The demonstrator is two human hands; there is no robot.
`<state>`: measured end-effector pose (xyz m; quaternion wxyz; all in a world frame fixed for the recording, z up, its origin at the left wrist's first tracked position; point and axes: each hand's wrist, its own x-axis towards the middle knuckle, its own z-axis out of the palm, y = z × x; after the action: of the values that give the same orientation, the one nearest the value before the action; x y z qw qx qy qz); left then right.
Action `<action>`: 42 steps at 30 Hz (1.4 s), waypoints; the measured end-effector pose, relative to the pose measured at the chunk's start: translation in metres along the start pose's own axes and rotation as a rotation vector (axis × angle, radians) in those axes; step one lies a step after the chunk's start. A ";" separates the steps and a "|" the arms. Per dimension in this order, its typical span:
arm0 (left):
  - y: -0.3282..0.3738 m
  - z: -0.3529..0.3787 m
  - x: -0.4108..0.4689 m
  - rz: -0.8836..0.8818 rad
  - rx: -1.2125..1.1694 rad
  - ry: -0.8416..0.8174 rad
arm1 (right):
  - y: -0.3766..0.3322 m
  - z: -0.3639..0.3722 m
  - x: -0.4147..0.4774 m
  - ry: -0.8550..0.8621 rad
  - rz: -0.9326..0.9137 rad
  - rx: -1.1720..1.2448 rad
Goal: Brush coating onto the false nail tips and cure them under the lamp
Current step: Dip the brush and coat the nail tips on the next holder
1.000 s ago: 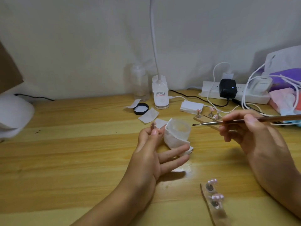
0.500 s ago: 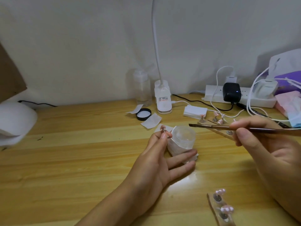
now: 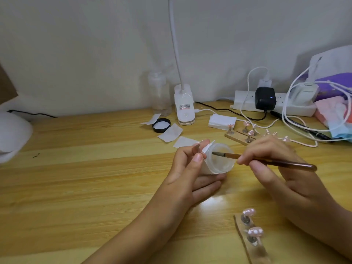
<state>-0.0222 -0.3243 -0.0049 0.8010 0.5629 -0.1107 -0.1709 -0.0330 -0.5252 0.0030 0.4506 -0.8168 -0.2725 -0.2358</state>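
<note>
Two hands are engaged at the jar [image 3: 222,165]. It is held tilted in the left hand [image 3: 186,168], fingers curled beneath it and thumb against its white paper wrap; whether something small is also pinched at the thumb cannot be told. The brush [image 3: 285,163] is pinched in the right hand [image 3: 289,183], its bristles inside the jar mouth.

Pink nail tips [image 3: 248,212] stand on a holder strip [image 3: 255,250] at five o'clock from the jar; further tips [image 3: 251,132] stand at one o'clock. The white dome [image 3: 13,134], taken to be the curing lamp, is well apart at nine o'clock.

Risks noted:
- With the jar tilted, coating may run over the rim onto wrap and fingers.
- An overloaded brush may drip on the table [image 3: 95,178] when carried to the tips.
- The near strip lies just beside the right forearm and may be knocked.
</note>
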 end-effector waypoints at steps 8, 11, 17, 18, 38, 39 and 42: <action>0.004 0.001 0.002 -0.058 -0.115 0.026 | 0.002 -0.001 0.002 -0.016 0.074 0.115; 0.008 -0.001 0.001 -0.105 -0.243 0.040 | 0.003 -0.004 0.003 0.070 0.097 0.214; 0.011 -0.004 0.002 -0.155 -0.385 0.046 | 0.006 -0.008 0.005 0.175 0.137 0.280; 0.012 -0.003 0.003 -0.159 -0.388 0.045 | 0.006 -0.008 0.004 0.176 0.150 0.295; 0.014 -0.004 0.003 -0.190 -0.455 0.048 | 0.013 -0.009 0.003 0.208 0.169 0.369; 0.014 -0.004 0.003 -0.191 -0.459 0.046 | 0.013 -0.009 0.003 0.219 0.173 0.370; 0.013 -0.005 0.003 -0.194 -0.476 0.039 | 0.013 -0.009 0.003 0.280 0.182 0.402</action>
<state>-0.0159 -0.3170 0.0059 0.8928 0.3697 0.0027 -0.2573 -0.0240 -0.5384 0.0013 0.6564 -0.6914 -0.1743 -0.2465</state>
